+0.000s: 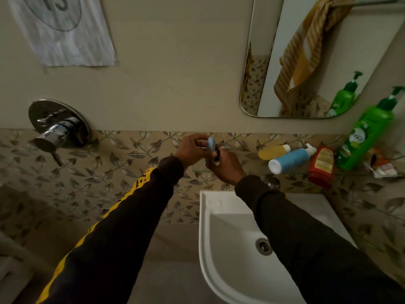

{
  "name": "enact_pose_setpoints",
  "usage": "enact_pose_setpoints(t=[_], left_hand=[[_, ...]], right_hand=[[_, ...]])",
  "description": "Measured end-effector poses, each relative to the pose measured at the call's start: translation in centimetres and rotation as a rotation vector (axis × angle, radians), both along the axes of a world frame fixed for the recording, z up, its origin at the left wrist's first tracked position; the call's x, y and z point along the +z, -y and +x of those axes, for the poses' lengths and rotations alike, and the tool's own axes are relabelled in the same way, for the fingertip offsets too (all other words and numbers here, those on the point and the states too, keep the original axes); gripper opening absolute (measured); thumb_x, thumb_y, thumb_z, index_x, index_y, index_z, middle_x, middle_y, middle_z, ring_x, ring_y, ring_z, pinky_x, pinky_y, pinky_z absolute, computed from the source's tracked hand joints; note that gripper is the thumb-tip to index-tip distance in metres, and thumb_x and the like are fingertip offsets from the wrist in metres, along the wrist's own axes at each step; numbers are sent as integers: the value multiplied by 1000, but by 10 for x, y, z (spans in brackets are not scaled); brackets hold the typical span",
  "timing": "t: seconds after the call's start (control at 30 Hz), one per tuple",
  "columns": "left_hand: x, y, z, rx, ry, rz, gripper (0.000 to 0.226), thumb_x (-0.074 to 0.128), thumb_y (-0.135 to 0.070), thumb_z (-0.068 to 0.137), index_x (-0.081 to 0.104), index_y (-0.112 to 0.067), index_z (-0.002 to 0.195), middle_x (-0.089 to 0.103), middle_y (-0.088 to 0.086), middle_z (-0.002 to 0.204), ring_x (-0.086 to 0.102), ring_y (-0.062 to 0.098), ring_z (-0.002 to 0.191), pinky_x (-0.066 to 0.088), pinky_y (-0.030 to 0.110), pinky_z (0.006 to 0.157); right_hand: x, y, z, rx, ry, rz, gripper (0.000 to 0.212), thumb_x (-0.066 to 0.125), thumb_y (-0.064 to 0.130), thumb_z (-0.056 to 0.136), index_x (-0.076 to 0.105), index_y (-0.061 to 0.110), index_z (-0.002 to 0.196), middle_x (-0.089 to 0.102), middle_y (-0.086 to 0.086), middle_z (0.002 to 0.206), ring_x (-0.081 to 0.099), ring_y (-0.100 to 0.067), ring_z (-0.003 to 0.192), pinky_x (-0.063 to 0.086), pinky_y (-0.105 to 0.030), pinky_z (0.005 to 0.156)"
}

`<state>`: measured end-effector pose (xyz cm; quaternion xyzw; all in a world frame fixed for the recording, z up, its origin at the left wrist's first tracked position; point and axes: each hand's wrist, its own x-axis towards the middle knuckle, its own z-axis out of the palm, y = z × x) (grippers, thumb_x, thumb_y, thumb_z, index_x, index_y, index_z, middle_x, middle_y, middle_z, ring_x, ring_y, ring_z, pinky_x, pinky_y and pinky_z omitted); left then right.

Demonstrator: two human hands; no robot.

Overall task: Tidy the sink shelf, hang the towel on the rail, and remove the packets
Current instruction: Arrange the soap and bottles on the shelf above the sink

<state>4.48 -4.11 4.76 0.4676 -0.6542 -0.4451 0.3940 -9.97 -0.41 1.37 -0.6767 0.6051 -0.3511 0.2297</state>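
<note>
My left hand (192, 148) and my right hand (225, 165) meet at the left end of the glass shelf (202, 171) above the sink. Between them is a small light-blue object (211, 144), pinched by my left fingers; my right hand curls round a small dark thing below it, which I cannot identify. Further right on the shelf lie a yellow bottle (274, 151), a blue-and-white bottle (291, 159) and a red pouch (322, 166). A green pump bottle (363, 139) stands upright. Crumpled packets (382, 166) lie at the far right. A yellow striped towel (306, 51) shows in the mirror.
A white basin (219, 238) sits below the shelf with its drain (264, 246). A chrome mixer valve (58, 126) sticks out of the wall at left. The mirror (263, 62) hangs upper right. A paper sheet (63, 31) is stuck to the wall at upper left.
</note>
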Motion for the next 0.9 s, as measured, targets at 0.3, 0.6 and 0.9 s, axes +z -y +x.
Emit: enact_pose_setpoints(t=[0.3, 0.6, 0.9], left_hand=[[-3, 1, -2, 97, 59, -63, 65, 85, -27, 74, 57, -13, 131, 62, 5, 120, 59, 22, 111, 54, 38, 95], [25, -15, -26, 231, 44, -486, 38, 67, -26, 89, 60, -16, 125, 63, 3, 118, 57, 14, 106, 51, 25, 84], [43, -35, -97, 122, 100, -558, 29, 68, -18, 89, 67, -8, 117, 67, 9, 110, 62, 22, 100, 53, 34, 85]], right_hand=[[13, -16, -9, -40, -70, -88, 77, 72, 44, 78, 43, 11, 141, 65, -14, 123, 63, -31, 110, 55, -48, 89], [36, -28, -54, -194, -73, -140, 84, 71, 34, 83, 32, 11, 153, 53, -15, 145, 53, -29, 131, 44, -43, 109], [44, -39, -122, -272, -47, -150, 70, 67, 22, 91, 35, 8, 152, 55, -17, 142, 53, -31, 130, 42, -41, 109]])
